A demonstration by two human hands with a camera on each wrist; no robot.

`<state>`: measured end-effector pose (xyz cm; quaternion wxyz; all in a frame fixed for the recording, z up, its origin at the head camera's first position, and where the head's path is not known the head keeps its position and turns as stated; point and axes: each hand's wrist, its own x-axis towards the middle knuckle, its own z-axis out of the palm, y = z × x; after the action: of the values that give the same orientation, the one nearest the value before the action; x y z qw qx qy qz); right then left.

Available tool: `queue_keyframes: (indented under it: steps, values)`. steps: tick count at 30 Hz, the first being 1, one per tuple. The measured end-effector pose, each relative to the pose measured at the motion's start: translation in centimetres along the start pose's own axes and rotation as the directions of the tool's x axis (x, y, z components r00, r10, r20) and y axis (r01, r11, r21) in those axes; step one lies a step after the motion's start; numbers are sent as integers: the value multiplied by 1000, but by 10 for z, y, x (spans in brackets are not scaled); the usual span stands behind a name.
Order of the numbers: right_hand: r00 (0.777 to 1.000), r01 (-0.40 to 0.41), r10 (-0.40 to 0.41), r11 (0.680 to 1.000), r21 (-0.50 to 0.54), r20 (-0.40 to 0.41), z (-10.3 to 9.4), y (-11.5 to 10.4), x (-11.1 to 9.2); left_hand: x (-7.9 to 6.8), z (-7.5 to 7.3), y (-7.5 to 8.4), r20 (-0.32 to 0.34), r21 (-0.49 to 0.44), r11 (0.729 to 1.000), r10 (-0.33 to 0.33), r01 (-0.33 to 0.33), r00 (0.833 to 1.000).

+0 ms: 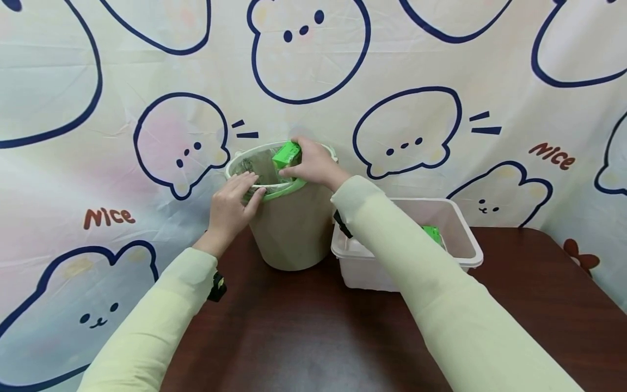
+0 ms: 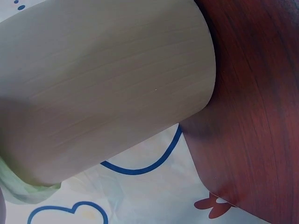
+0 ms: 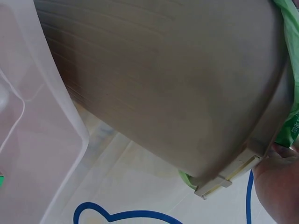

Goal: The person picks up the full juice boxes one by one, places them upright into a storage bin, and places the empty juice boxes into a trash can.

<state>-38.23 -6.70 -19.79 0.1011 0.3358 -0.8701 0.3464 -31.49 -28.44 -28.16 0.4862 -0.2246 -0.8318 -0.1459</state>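
Note:
A grey-beige trash can [image 1: 294, 234] stands on the table, its mouth lined with a thin green bag [image 1: 286, 190] folded over the rim. Above the opening, at the right side, my right hand [image 1: 315, 162] holds a small bright green packet [image 1: 286, 154] between thumb and fingers. My left hand [image 1: 232, 204] grips the front left of the rim, fingers over the top and thumb on the near side. The can's wall [image 2: 107, 84] fills much of the left wrist view, where the left hand's grip is out of sight. Part of the right hand [image 3: 278, 186] shows beside the rim in the right wrist view.
To the right of the can is a white plastic tub [image 1: 467, 245], partly covered by my right sleeve, with another green item [image 1: 433, 234] inside. The dark wooden table [image 1: 294, 337] meets a cartoon-printed cloth [image 1: 303, 71] behind.

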Motion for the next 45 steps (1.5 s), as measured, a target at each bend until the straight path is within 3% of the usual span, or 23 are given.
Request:
queue_keyframes:
  steps: [10, 23, 38, 45]
  values:
    - [1000, -24, 24, 1000, -1, 18, 0, -1, -1, 1, 0, 1, 8, 4, 1000, 1, -1, 1000]
    - [1000, 27, -27, 998, 48, -7, -13, 7, -16, 2, 0, 1, 7, 0, 1000, 14, -14, 1000]
    - [994, 103, -102, 994, 42, -37, -55, 33, -59, 5, -7, -1, 69, 25, 999, 24, -26, 997]
    - [991, 128, -129, 991, -30, -41, -72, 46, -87, 8, -8, 3, 66, 14, 999, 44, -45, 997]
